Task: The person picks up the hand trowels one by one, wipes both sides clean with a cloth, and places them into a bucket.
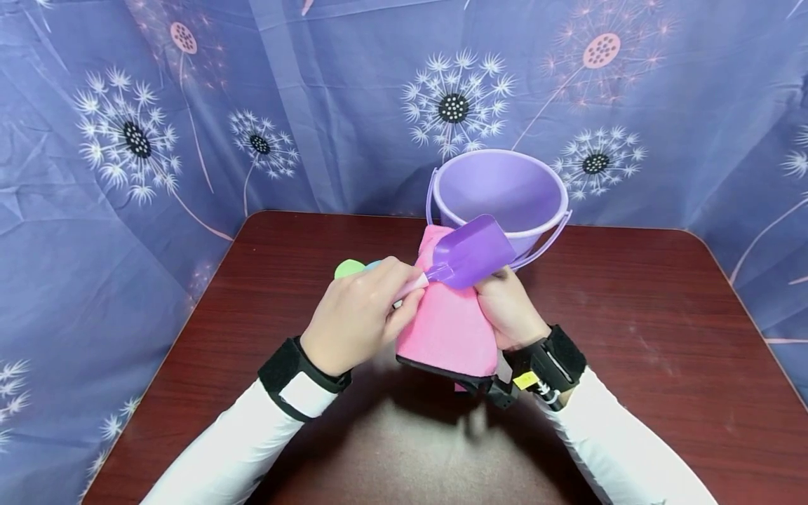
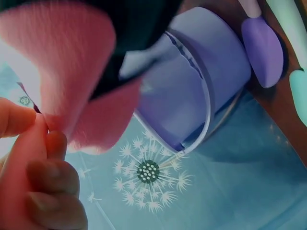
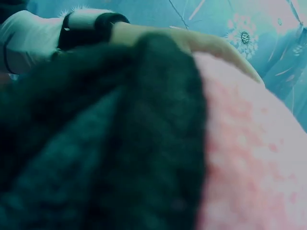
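Note:
My left hand grips the pink handle of a toy shovel. Its purple blade lies in front of a pink cloth with a black edge, pointing up and to the right. With my right hand I hold this cloth up by its right side, and its fingers are partly hidden behind the cloth and blade. Soft pink fabric and blurred dark trim fill most of the right wrist view. Whether the blade touches the cloth I cannot tell.
A purple bucket with a handle stands upright at the back of the brown table. Past the left hand shows a light green piece. Another purple-bladed tool lies beside the bucket, near a pale green one.

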### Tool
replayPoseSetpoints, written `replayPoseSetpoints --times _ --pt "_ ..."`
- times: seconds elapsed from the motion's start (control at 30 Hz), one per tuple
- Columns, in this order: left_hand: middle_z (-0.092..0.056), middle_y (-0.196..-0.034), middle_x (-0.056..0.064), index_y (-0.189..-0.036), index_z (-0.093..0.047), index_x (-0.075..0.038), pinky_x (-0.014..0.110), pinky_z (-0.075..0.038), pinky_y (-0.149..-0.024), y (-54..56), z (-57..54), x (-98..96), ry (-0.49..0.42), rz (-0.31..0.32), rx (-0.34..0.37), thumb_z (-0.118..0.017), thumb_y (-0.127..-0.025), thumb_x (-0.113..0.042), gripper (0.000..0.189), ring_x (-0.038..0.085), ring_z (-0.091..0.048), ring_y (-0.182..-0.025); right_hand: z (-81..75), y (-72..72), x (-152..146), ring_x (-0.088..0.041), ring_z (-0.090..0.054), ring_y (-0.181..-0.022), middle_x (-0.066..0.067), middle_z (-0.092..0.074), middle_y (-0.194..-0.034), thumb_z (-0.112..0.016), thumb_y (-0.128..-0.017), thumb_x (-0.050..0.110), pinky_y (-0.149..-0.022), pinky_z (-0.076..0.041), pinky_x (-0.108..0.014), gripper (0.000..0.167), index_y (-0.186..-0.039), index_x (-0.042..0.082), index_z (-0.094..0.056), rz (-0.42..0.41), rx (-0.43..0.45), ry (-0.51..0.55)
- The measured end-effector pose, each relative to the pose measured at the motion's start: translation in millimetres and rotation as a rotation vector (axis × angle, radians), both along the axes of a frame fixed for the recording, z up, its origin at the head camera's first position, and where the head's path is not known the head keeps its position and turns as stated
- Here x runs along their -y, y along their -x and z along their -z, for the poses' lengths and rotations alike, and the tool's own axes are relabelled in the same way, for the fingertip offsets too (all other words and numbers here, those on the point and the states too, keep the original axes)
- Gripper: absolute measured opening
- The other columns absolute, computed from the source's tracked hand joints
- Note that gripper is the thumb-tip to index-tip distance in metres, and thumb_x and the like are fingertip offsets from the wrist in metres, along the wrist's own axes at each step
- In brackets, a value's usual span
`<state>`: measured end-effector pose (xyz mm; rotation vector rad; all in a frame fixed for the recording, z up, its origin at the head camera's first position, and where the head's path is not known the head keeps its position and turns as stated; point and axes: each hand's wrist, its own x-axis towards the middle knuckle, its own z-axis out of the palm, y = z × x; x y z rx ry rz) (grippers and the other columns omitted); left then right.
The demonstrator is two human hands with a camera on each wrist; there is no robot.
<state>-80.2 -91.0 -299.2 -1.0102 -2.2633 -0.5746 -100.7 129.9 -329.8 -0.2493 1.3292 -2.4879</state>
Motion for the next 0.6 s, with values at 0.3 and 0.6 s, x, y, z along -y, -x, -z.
replayPoseSetpoints --times 0.3,0.6 --pt "-0.065 -0.091 0.001 -0.111 -0.069 -0.009 0.040 -0.054 -0.055 4.4 2.6 7.8 -0.006 -0.058 -0.010 -0.069 -0.102 -0.022 0.016 0.020 -0.059 -0.066 -3.3 -3.5 -12.8 -0.020 -0.075 -0.086 -0.008 -0.074 -0.105 -0.052 -0.112 0.017 -0.075 -0.062 -0.037 0.024 -0.134 0.010 -0.058 -0.099 0.058 -0.094" --pt "-0.067 -0.091 0.002 -0.111 -0.070 -0.007 0.041 -0.054 -0.053 4.1 2.3 18.5 -0.018 -0.081 -0.026 -0.068 -0.101 -0.020 0.017 0.021 -0.062 -0.067 -15.2 -0.5 -44.5 -0.021 -0.077 -0.079 -0.010 -0.075 -0.095 -0.045 -0.116 0.021 -0.067 -0.062 -0.035 0.027 -0.135 0.007 -0.058 -0.178 -0.032 0.051"
